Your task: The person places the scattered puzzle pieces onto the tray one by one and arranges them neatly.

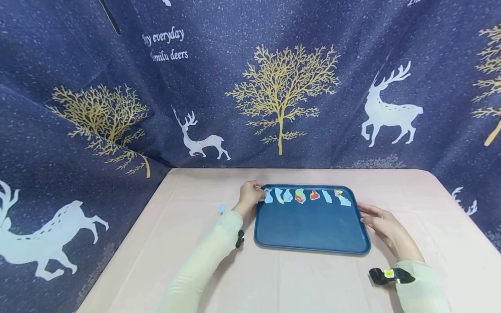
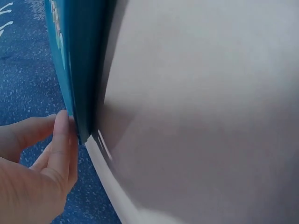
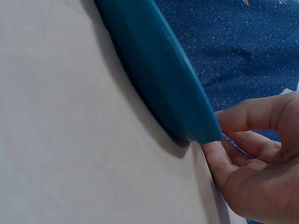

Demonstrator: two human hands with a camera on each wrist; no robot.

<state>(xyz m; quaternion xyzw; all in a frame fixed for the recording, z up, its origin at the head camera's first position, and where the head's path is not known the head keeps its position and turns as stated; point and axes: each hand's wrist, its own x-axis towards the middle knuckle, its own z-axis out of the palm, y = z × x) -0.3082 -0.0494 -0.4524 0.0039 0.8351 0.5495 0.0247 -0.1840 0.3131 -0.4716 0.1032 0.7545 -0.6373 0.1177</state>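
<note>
A dark blue rectangular tray (image 1: 311, 228) lies on the table, with a row of several small, irregular, colourful paper-like pieces (image 1: 300, 195) along its far side. My left hand (image 1: 250, 195) holds the tray at its far left corner, fingertips at the rim beside the leftmost piece (image 1: 268, 195). In the left wrist view the fingers (image 2: 60, 140) meet the tray's edge. My right hand (image 1: 385, 224) grips the right rim, thumb and fingers pinching the tray's edge (image 3: 205, 126) in the right wrist view.
A small light blue and red piece (image 1: 222, 209) lies on the pale pink tabletop (image 1: 188, 191), left of the tray. Behind the table hangs a dark blue cloth (image 1: 211, 87) printed with deer and trees. A black strapped device (image 1: 391, 275) sits on the right wrist.
</note>
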